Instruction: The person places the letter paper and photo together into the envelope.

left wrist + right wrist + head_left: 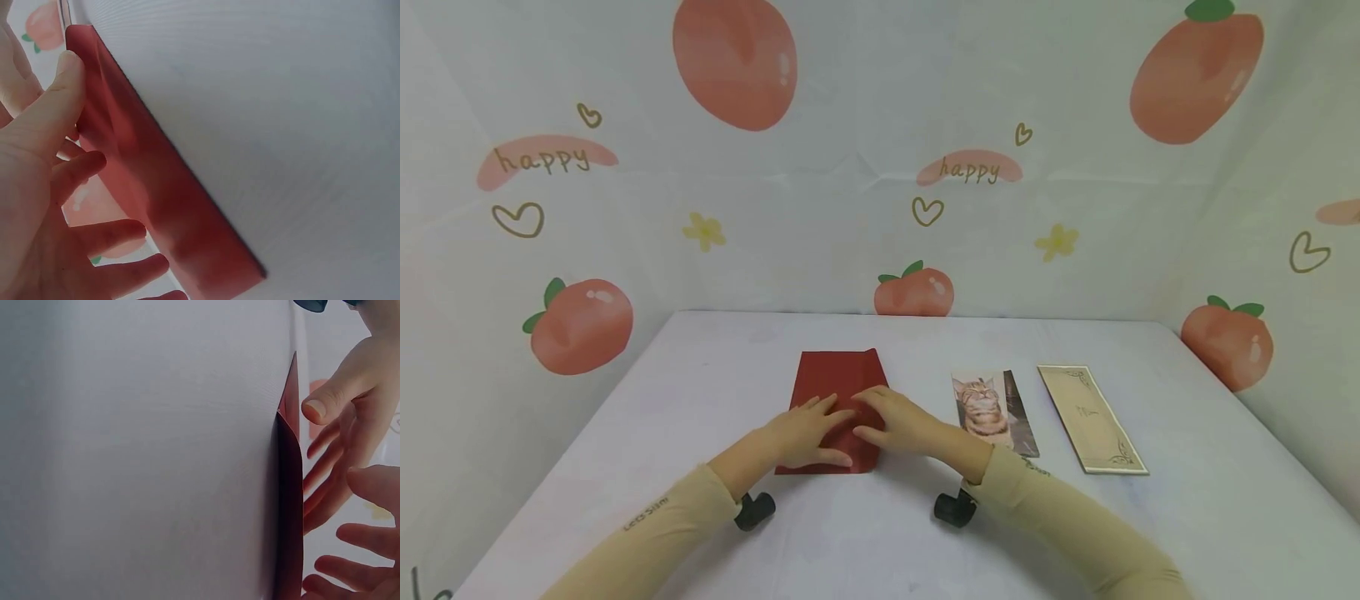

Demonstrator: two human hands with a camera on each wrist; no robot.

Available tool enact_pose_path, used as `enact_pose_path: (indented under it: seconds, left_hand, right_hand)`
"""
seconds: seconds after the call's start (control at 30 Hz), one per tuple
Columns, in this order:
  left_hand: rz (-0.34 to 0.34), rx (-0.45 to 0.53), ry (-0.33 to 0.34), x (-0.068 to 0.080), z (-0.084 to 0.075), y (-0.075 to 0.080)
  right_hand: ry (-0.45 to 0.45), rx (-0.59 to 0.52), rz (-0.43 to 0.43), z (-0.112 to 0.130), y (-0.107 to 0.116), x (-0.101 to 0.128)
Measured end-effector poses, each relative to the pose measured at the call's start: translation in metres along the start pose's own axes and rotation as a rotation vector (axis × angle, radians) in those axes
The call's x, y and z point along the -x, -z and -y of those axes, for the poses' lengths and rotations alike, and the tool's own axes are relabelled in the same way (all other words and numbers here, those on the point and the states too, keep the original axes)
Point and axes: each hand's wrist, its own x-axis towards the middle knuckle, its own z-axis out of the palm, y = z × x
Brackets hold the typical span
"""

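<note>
Red paper sheet [837, 400] lies flat near the middle of the desk [625, 433], toward its front edge. I see my left hand [805, 433] and right hand [898, 421] pressing it, fingers straight, grip holding nothing. A cat picture [988, 408] and a cream card [1090, 417] lie toward the right edge.

Cat photo card [987, 408] beside ornate beige card [1092, 417]

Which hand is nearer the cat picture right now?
The right hand. It rests on the red envelope, just left of the cat picture and not touching it. The left hand also rests on the envelope, farther left, beyond the right hand.
</note>
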Motion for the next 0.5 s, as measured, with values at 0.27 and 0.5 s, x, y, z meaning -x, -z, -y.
enact_pose_path:
  seconds: [0.27,0.5]
  left_hand:
    - [0.050,0.025,0.040,0.0005,-0.0016,-0.0010]
    - [0.065,0.000,0.057,-0.0003,-0.0023,-0.0022]
  right_hand:
    - [-0.049,0.017,0.053,0.0014,-0.0012,-0.0005]
    - [-0.095,0.065,0.106,-0.0022,-0.0040,-0.0028]
